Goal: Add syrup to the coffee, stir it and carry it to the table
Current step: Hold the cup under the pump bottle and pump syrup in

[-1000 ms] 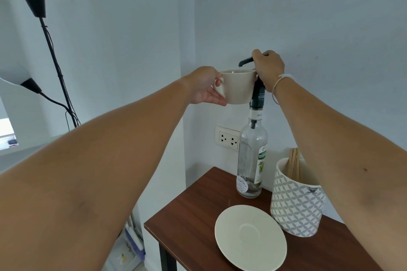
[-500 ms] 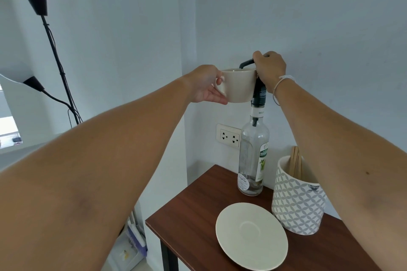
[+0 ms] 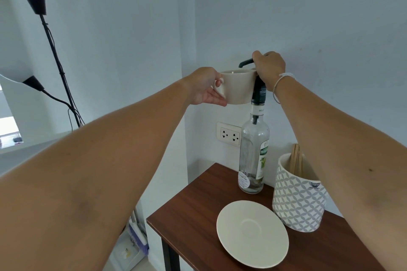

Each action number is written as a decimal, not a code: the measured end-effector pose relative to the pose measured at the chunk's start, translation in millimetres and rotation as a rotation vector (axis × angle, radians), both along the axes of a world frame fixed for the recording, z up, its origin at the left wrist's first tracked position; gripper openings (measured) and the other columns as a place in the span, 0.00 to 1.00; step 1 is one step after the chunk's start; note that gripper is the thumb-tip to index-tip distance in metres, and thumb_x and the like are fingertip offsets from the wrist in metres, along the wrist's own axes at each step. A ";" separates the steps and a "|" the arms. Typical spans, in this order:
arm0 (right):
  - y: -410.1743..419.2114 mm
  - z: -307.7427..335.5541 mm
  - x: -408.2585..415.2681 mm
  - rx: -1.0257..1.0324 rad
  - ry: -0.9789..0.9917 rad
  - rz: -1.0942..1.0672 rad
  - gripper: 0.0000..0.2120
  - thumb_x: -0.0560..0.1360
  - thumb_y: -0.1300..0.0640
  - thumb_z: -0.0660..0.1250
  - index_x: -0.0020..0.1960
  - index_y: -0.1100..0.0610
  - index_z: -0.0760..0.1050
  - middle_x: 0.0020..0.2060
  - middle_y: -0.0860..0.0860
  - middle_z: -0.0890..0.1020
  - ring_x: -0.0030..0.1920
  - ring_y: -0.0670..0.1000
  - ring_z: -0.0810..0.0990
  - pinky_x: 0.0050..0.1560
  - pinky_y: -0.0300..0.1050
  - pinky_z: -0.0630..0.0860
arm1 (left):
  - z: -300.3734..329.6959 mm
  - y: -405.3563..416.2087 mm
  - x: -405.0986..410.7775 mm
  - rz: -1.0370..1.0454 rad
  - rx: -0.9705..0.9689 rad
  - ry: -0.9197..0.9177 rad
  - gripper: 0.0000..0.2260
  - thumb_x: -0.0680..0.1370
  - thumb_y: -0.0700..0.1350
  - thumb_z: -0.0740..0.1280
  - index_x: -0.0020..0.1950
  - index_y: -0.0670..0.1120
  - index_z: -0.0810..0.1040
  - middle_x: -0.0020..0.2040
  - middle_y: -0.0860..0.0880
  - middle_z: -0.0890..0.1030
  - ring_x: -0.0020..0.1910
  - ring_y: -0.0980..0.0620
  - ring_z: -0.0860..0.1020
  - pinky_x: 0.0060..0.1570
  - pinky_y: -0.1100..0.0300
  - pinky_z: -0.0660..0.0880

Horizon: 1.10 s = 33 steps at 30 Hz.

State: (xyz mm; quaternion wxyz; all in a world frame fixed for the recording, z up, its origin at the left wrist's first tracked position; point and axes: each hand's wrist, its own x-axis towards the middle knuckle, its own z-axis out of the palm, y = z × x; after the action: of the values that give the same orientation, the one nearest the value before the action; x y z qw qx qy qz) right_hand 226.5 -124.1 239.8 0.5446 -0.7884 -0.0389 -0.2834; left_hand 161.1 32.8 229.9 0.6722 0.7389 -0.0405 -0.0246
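Observation:
My left hand holds a cream coffee cup by its handle, lifted high beside the neck of a tall clear syrup bottle. The bottle stands upright at the back of a small dark wooden table. Its black pump spout reaches over the cup's rim. My right hand is closed over the pump head on top of the bottle. What is inside the cup is hidden from this angle.
A cream saucer lies on the table near its front. A patterned white-and-grey pot with wooden stir sticks stands to the right of the bottle. A wall socket sits behind, a black floor lamp at left.
Both hands, the cup and the pump stay in nearly the same place; the view has shifted slightly.

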 end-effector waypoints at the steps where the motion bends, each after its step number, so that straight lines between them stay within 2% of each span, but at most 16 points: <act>1: 0.1 0.8 -1.3 0.025 0.015 0.021 0.13 0.74 0.51 0.57 0.33 0.54 0.62 0.30 0.49 0.70 0.34 0.50 0.73 0.37 0.43 0.69 | -0.8 0.6 -0.7 0.001 0.001 0.004 0.11 0.80 0.39 0.56 0.37 0.42 0.67 0.43 0.38 0.72 0.41 0.37 0.80 0.37 0.52 0.82; 2: -0.2 3.0 -2.5 0.063 0.035 0.045 0.12 0.74 0.50 0.56 0.34 0.53 0.63 0.32 0.50 0.75 0.36 0.51 0.77 0.40 0.44 0.72 | -1.4 0.8 -1.0 0.002 0.001 0.008 0.11 0.80 0.40 0.56 0.38 0.41 0.67 0.43 0.38 0.73 0.40 0.37 0.80 0.37 0.52 0.82; 4: -0.4 9.5 -6.7 0.110 0.089 0.094 0.11 0.74 0.47 0.56 0.37 0.53 0.65 0.37 0.53 0.81 0.33 0.50 0.78 0.43 0.45 0.72 | -1.9 1.7 -1.9 0.004 -0.001 0.012 0.11 0.80 0.40 0.56 0.38 0.41 0.67 0.43 0.39 0.73 0.40 0.37 0.80 0.38 0.52 0.81; 6: -0.5 17.0 -11.0 0.120 0.136 0.121 0.15 0.74 0.44 0.55 0.42 0.55 0.68 0.37 0.54 0.81 0.30 0.50 0.74 0.42 0.45 0.71 | -2.1 2.7 -3.9 0.009 0.003 0.007 0.11 0.80 0.40 0.56 0.38 0.41 0.67 0.41 0.40 0.72 0.40 0.37 0.79 0.37 0.51 0.81; 9: -1.4 24.4 -14.2 0.134 0.148 0.135 0.21 0.75 0.38 0.54 0.52 0.56 0.69 0.37 0.52 0.80 0.31 0.50 0.72 0.39 0.44 0.71 | -2.0 4.3 -6.5 0.010 -0.002 -0.004 0.10 0.80 0.40 0.55 0.40 0.41 0.68 0.40 0.43 0.70 0.39 0.38 0.79 0.36 0.51 0.81; 11: -2.3 23.6 -17.2 0.132 0.145 0.133 0.23 0.74 0.36 0.54 0.52 0.55 0.69 0.37 0.51 0.79 0.33 0.50 0.72 0.43 0.45 0.73 | -2.1 6.4 -8.3 0.014 -0.002 -0.004 0.10 0.80 0.40 0.56 0.40 0.41 0.68 0.40 0.43 0.71 0.39 0.37 0.79 0.36 0.52 0.81; 13: -5.1 19.3 -20.0 0.137 0.106 0.119 0.22 0.74 0.36 0.54 0.44 0.55 0.70 0.36 0.51 0.78 0.35 0.50 0.72 0.45 0.46 0.72 | -2.9 8.6 -10.6 0.014 0.003 0.000 0.10 0.80 0.40 0.56 0.39 0.41 0.68 0.40 0.41 0.72 0.39 0.37 0.80 0.37 0.52 0.81; 15: -8.8 12.9 -23.8 0.159 0.047 0.098 0.21 0.74 0.36 0.55 0.36 0.54 0.67 0.35 0.52 0.74 0.35 0.51 0.71 0.43 0.46 0.70 | -3.9 9.9 -13.4 0.009 0.000 0.000 0.10 0.80 0.40 0.56 0.39 0.41 0.68 0.41 0.41 0.72 0.40 0.37 0.79 0.39 0.51 0.82; 18: -15.4 -2.8 -33.9 0.176 -0.008 0.078 0.18 0.74 0.38 0.57 0.39 0.53 0.67 0.37 0.52 0.71 0.34 0.49 0.68 0.41 0.44 0.68 | -6.7 10.8 -19.1 0.013 0.008 -0.001 0.10 0.80 0.40 0.55 0.40 0.41 0.68 0.41 0.41 0.72 0.40 0.38 0.79 0.44 0.50 0.80; 20: -18.9 -15.5 -41.8 0.157 -0.023 0.080 0.18 0.74 0.39 0.58 0.36 0.52 0.65 0.39 0.53 0.70 0.37 0.50 0.68 0.42 0.45 0.67 | -9.3 10.8 -24.1 0.018 0.018 -0.001 0.11 0.81 0.40 0.55 0.39 0.41 0.67 0.42 0.40 0.73 0.40 0.38 0.79 0.45 0.51 0.78; 23: -23.1 -36.1 -55.3 0.141 -0.026 0.096 0.16 0.74 0.41 0.59 0.41 0.54 0.68 0.42 0.53 0.72 0.41 0.51 0.70 0.44 0.45 0.69 | -14.5 9.1 -33.7 0.015 0.017 -0.005 0.11 0.81 0.41 0.55 0.40 0.41 0.68 0.41 0.40 0.73 0.40 0.38 0.79 0.47 0.50 0.77; 26: -26.5 -60.8 -68.3 0.169 0.002 0.129 0.14 0.74 0.43 0.61 0.46 0.54 0.73 0.49 0.50 0.78 0.50 0.50 0.76 0.57 0.47 0.74 | -22.3 7.1 -43.8 -0.001 0.015 -0.004 0.11 0.81 0.41 0.55 0.39 0.41 0.67 0.41 0.40 0.73 0.40 0.39 0.79 0.48 0.50 0.77; 28: -27.7 -77.5 -78.1 0.196 0.017 0.166 0.13 0.74 0.44 0.63 0.50 0.52 0.75 0.52 0.50 0.79 0.55 0.51 0.77 0.63 0.50 0.73 | -28.5 5.5 -50.2 -0.012 0.014 0.007 0.12 0.81 0.41 0.55 0.39 0.41 0.67 0.43 0.38 0.73 0.40 0.39 0.79 0.45 0.50 0.79; 31: -28.3 -100.0 -93.7 0.259 0.043 0.267 0.09 0.74 0.48 0.65 0.51 0.50 0.77 0.51 0.51 0.79 0.54 0.52 0.76 0.60 0.50 0.73 | -39.7 2.5 -60.0 -0.026 0.003 0.030 0.12 0.82 0.42 0.55 0.39 0.41 0.67 0.45 0.37 0.74 0.41 0.38 0.79 0.46 0.51 0.78; 33: -27.3 -113.4 -104.7 0.304 0.084 0.331 0.16 0.75 0.52 0.66 0.61 0.55 0.74 0.52 0.53 0.78 0.53 0.51 0.75 0.56 0.47 0.73 | -48.7 0.5 -66.5 -0.035 0.015 0.047 0.13 0.82 0.42 0.55 0.38 0.41 0.67 0.44 0.33 0.75 0.41 0.39 0.79 0.48 0.51 0.77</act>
State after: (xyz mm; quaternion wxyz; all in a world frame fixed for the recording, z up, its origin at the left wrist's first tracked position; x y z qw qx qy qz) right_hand 121.7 -151.4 126.4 0.6973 -0.6914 -0.1018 -0.1595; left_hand 94.6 33.3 181.1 0.6669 0.7422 -0.0376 -0.0541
